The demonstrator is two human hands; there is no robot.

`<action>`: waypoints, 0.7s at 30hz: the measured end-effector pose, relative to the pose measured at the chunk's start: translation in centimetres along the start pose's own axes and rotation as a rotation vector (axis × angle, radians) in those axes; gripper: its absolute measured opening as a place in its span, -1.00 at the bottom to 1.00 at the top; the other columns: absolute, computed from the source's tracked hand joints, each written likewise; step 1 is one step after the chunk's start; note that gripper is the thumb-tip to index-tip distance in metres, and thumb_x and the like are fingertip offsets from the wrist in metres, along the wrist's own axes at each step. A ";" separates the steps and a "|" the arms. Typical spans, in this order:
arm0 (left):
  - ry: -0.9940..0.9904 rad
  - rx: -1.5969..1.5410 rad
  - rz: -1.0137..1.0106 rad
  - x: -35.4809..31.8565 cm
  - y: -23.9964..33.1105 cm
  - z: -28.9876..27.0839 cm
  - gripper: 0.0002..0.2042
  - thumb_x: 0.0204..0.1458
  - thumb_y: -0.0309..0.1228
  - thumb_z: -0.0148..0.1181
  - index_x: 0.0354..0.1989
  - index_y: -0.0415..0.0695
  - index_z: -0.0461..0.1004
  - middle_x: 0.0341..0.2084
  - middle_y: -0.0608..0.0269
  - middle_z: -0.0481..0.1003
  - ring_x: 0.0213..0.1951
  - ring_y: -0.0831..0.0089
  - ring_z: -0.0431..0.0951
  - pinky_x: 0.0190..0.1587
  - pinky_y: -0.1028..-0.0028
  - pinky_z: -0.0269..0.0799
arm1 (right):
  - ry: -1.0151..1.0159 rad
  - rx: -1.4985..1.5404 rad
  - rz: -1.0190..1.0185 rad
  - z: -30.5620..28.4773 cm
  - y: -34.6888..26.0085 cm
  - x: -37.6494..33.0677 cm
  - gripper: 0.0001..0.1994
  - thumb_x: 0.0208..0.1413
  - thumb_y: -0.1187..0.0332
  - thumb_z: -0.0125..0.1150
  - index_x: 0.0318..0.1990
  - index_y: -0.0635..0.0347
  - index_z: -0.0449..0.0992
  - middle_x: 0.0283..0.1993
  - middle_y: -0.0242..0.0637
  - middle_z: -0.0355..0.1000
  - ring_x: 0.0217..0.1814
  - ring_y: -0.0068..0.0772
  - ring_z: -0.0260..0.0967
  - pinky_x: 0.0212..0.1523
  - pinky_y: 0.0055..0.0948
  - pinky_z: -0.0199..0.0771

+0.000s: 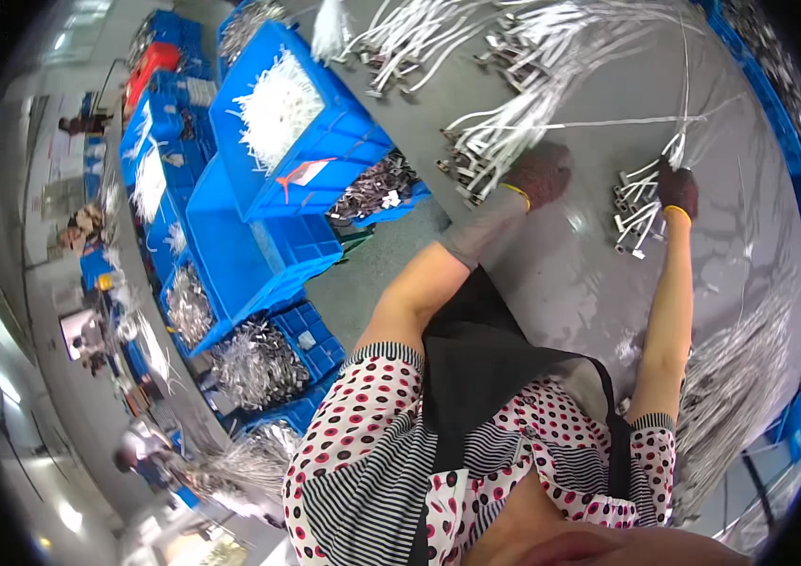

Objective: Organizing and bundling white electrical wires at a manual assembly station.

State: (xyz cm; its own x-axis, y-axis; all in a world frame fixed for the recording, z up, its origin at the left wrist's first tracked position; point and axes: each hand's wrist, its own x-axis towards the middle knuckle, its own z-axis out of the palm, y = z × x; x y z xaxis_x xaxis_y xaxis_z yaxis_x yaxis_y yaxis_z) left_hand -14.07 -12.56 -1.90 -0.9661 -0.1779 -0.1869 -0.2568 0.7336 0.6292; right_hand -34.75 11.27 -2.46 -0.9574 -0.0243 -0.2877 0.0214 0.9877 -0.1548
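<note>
My right hand (pixel 679 189), in a dark brown work glove with a yellow cuff edge, is closed around a small bundle of white cables (pixel 644 209). Their dark and white connector ends fan out to its left; the thin tails run up past the fingers. My left hand (pixel 540 174), gloved alike, lies low over the grey tabletop (pixel 599 274), right beside a larger cable bundle (pixel 500 141) with metal connector ends. Its fingers are dark and blurred, so their grip is unclear. A single white cable (pixel 608 123) stretches across the table above both hands.
More cable bundles (pixel 419 42) lie at the table's far side, and a long pile (pixel 740 368) at the right. Blue bins (pixel 259 226) with cables and small metal parts stand to the left; others line the right edge. People work in the background on the left.
</note>
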 end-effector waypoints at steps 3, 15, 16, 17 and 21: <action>0.177 -0.290 0.050 -3.1 -1.6 -2.1 -0.65 0.07 -0.26 0.18 0.01 -0.13 0.54 -0.08 0.04 0.57 -0.03 0.14 0.58 0.05 0.22 0.46 | 0.144 -0.045 -0.070 -3.6 -5.4 -2.3 -0.33 0.14 -0.26 -0.02 0.06 0.20 0.45 0.08 0.17 0.45 0.16 0.19 0.39 0.16 -0.02 0.37; 1.043 -0.147 -0.357 -17.3 -26.7 -27.4 -0.74 0.11 -0.33 0.22 -0.06 -0.16 0.58 -0.16 0.00 0.59 -0.13 0.17 0.62 -0.06 0.33 0.51 | 0.095 0.754 -0.773 -3.3 -35.2 -18.7 -0.68 0.24 0.32 0.16 0.07 0.30 0.51 0.00 -0.07 0.54 0.03 -0.30 0.51 0.07 -0.39 0.43; 1.076 -0.035 -0.426 -18.6 -31.1 -27.9 -0.67 0.08 -0.24 0.26 -0.04 -0.15 0.58 -0.12 -0.04 0.58 -0.09 0.13 0.61 -0.04 0.29 0.51 | 0.069 0.692 -0.865 -2.5 -38.2 -18.9 -0.69 0.23 0.32 0.18 0.07 0.27 0.52 -0.02 -0.08 0.55 -0.01 -0.33 0.52 0.05 -0.41 0.45; 0.913 0.105 -0.632 -19.9 -33.8 -28.9 -0.58 0.04 -0.14 0.28 0.00 -0.15 0.55 -0.08 -0.06 0.57 -0.05 0.09 0.59 0.00 0.25 0.50 | 0.039 0.641 -0.888 -2.3 -41.6 -20.6 -0.70 0.22 0.33 0.19 0.06 0.24 0.53 -0.05 -0.09 0.56 -0.05 -0.33 0.53 0.02 -0.40 0.46; 0.405 0.185 -1.022 -19.3 -39.8 -31.7 -0.13 -0.22 0.22 0.35 0.10 -0.32 0.42 0.01 -0.13 0.51 0.05 0.03 0.53 0.07 0.14 0.46 | -0.148 0.702 -1.063 2.3 -51.1 -23.3 -0.75 0.19 0.36 0.22 0.00 0.17 0.55 -0.14 -0.10 0.57 -0.13 -0.23 0.57 -0.08 -0.36 0.52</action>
State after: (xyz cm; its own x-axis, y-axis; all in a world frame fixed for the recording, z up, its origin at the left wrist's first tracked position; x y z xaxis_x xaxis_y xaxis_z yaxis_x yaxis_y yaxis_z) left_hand 14.00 -59.15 0.57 -0.2478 -0.9299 -0.2716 -0.9609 0.2003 0.1910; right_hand -12.88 -38.94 10.00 -0.5572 -0.8087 0.1885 -0.5404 0.1808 -0.8218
